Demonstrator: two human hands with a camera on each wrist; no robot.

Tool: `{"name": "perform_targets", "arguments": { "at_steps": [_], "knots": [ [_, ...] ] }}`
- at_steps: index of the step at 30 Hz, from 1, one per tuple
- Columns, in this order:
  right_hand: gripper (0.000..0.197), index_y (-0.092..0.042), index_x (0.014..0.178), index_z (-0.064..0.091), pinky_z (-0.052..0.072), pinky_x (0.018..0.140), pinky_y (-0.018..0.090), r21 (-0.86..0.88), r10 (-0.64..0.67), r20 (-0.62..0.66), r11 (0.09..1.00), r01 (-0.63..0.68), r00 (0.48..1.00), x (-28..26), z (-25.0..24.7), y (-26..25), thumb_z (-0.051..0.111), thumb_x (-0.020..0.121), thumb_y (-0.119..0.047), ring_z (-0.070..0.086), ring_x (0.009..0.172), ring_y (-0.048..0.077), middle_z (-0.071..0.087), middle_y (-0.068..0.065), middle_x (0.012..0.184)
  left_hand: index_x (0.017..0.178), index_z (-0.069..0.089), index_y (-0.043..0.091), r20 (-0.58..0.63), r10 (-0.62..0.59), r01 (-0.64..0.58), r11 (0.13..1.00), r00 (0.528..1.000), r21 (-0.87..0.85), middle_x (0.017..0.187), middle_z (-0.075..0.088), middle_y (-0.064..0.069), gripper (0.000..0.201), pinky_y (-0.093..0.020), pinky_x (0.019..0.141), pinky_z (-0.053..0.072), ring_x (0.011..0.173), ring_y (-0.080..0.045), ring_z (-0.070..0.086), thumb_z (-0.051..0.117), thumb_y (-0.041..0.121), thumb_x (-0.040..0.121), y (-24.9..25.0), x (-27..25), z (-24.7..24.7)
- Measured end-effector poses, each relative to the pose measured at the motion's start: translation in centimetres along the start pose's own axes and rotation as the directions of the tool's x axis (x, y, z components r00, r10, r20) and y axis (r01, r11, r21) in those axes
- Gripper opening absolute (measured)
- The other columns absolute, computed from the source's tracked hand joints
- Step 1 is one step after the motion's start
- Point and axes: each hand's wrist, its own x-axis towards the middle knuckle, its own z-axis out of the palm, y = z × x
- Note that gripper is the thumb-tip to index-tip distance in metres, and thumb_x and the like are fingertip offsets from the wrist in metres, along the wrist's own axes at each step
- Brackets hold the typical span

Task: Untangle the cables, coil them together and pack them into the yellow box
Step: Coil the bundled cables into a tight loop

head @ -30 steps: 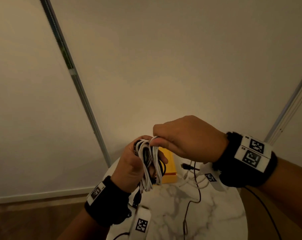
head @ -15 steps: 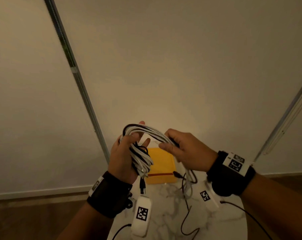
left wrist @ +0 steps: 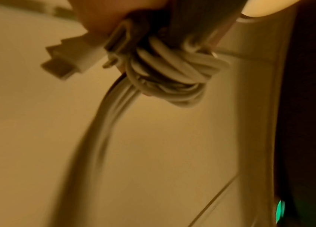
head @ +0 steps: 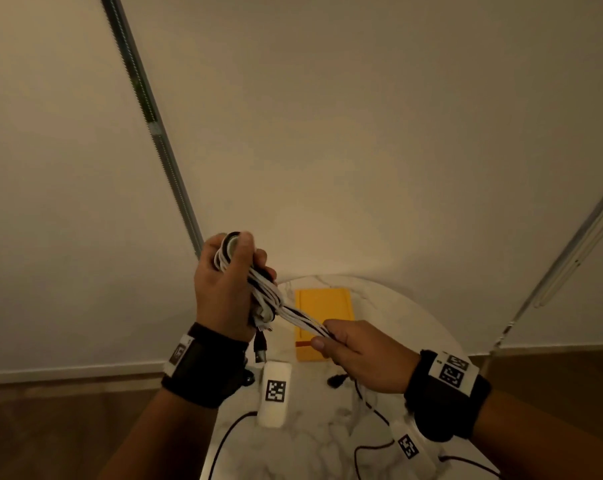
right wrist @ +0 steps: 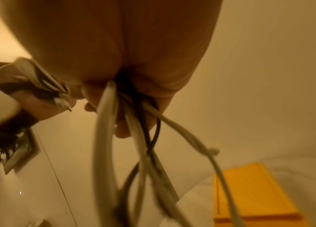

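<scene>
Left hand (head: 224, 292) grips the coiled cables (head: 263, 296) at frame centre; right hand (head: 359, 355) pinches their trailing strands (white and black) just lower right, above the closed yellow box (head: 322, 303) on the marble table (head: 414, 327).

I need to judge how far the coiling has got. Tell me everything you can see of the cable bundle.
The cable bundle is several white cables with at least one black one, gathered into loops and held above the marble table. The left hand grips the looped end upright; white connector ends and a black plug hang below that grip. From there the strands run taut, slanting down to the right hand, which pinches them. Loose tails trail from the right hand toward the table. Nothing lies in the closed yellow box.
</scene>
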Motion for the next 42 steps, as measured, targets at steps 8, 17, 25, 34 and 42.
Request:
{"name": "perform_targets", "arguments": {
  "at_steps": [8, 17, 25, 34, 42],
  "knots": [
    [0.028, -0.032, 0.078, 0.047, 0.029, 0.051, 0.023, -0.249, 0.031, -0.039, 0.968, -0.04, 0.999, 0.4, -0.9, -1.3, 0.05, 0.105, -0.038, 0.043, 0.053, 0.005, 0.046, -0.01, 0.063, 0.104, 0.052, 0.013, 0.208, 0.547, -0.547, 0.58, 0.811, 0.604, 0.071, 0.065, 0.0, 0.029, -0.023, 0.051, 0.057, 0.056, -0.011, 0.069, 0.073, 0.028, 0.093, 0.0, 0.3, -0.3],
    [0.033, -0.023, 0.098, 0.06, 0.046, 0.064, 0.043, -0.552, -0.13, 0.051, 0.823, 0.136, 0.99, 1.2, -4.8, -3.4, 0.042, 0.104, -0.05, 0.057, 0.069, 0.021, 0.064, 0.001, 0.08, 0.113, 0.062, 0.024, 0.527, 0.367, -0.626, 0.244, 0.767, 0.741, 0.08, 0.068, 0.007, 0.03, -0.033, 0.058, 0.056, 0.066, -0.015, 0.067, 0.072, 0.043, 0.093, -1.0, 0.6, 0.1],
    [0.052, -0.018, 0.106, 0.067, 0.05, 0.068, 0.035, -0.611, -0.342, 0.174, 0.698, 0.373, 0.924, 2.0, -8.7, -5.2, 0.035, 0.099, -0.057, 0.063, 0.077, 0.021, 0.069, 0.0, 0.091, 0.11, 0.061, 0.028, 0.645, -0.048, -0.498, 0.593, 0.762, 0.632, 0.095, 0.073, 0.013, 0.065, -0.021, 0.071, 0.059, 0.084, -0.005, 0.073, 0.097, 0.044, 0.058, -1.9, -1.4, -0.1],
    [0.035, -0.019, 0.102, 0.051, 0.042, 0.058, 0.029, -0.3, -0.297, -0.161, 0.923, 0.24, 0.941, 1.9, -10.3, -7.6, 0.072, 0.09, -0.043, 0.052, 0.064, 0.015, 0.059, -0.001, 0.079, 0.085, 0.069, 0.005, 0.43, -0.028, -0.217, 0.833, 0.902, 0.509, 0.076, 0.066, -0.019, 0.022, -0.044, 0.064, 0.055, 0.067, -0.03, 0.064, 0.084, 0.007, 0.069, -1.0, -1.6, 0.3],
    [0.021, -0.021, 0.105, 0.046, 0.046, 0.06, 0.035, -0.274, -0.201, -0.13, 0.948, 0.16, 0.971, 3.1, -6.6, -5.1, 0.036, 0.109, -0.039, 0.055, 0.063, 0.011, 0.057, -0.001, 0.078, 0.08, 0.068, 0.011, 0.109, -0.141, 0.14, 0.99, 0.984, 0.02, 0.078, 0.066, -0.013, 0.015, -0.039, 0.074, 0.056, 0.08, -0.03, 0.065, 0.072, 0.01, 0.065, -1.6, -3.0, 2.1]
  ]
}}
